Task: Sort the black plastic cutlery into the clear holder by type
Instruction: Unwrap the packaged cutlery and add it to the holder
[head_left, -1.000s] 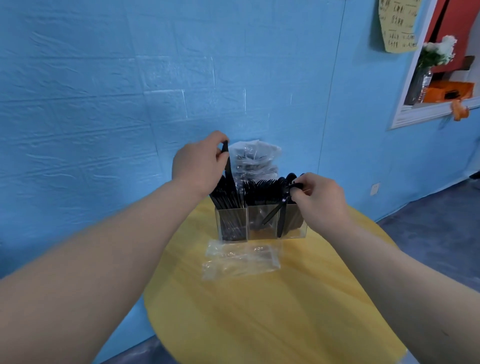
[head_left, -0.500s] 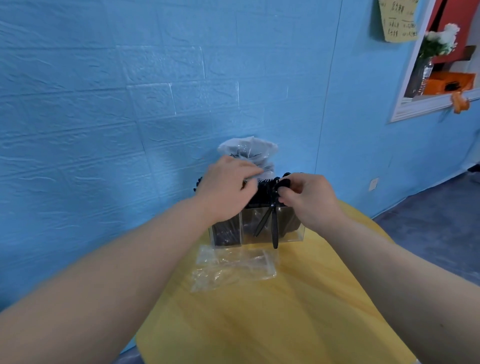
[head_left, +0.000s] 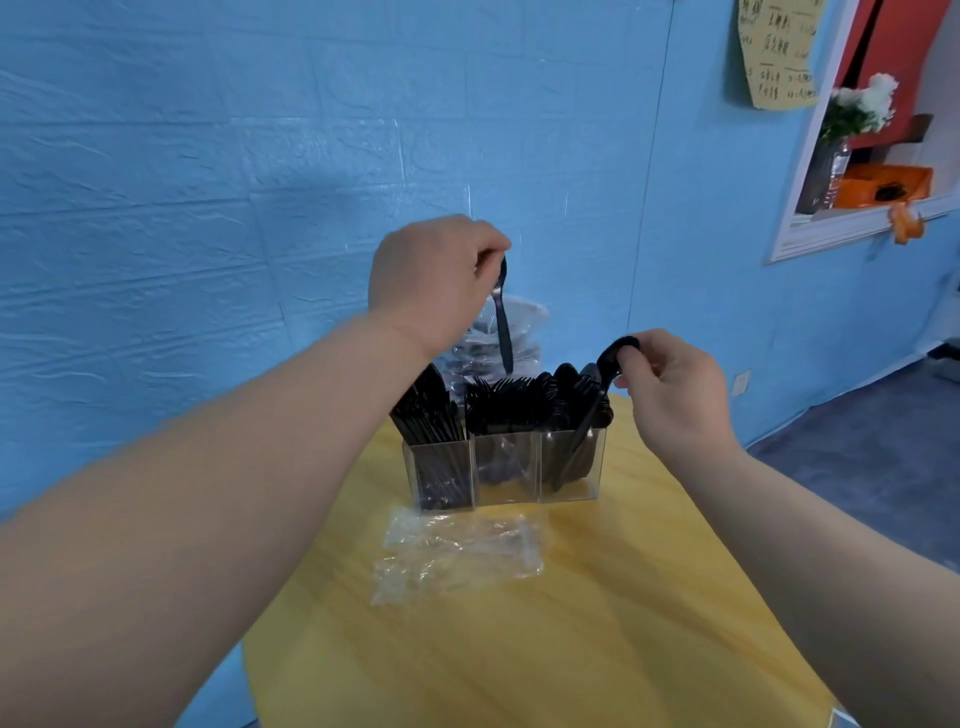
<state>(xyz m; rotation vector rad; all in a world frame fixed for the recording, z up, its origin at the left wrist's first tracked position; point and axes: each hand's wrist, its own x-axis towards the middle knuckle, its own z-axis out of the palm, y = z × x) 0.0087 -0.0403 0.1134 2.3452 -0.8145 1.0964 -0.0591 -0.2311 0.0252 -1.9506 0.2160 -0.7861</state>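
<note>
my left hand (head_left: 436, 280) has come up off the clear holder (head_left: 504, 467) since half a sec ago, now pinching one black piece (head_left: 503, 322) by its top, hanging above the middle compartment, prob a fork or spoon, can't tell. right hand (head_left: 670, 389) pinches a spoon (head_left: 597, 395) bowl-up, handle in the right compartment w/ the other spoons. nearly sorted i'd say.

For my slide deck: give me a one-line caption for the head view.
Left hand lifts one black utensil while right hand pinches a spoon above the clear holder.
</note>
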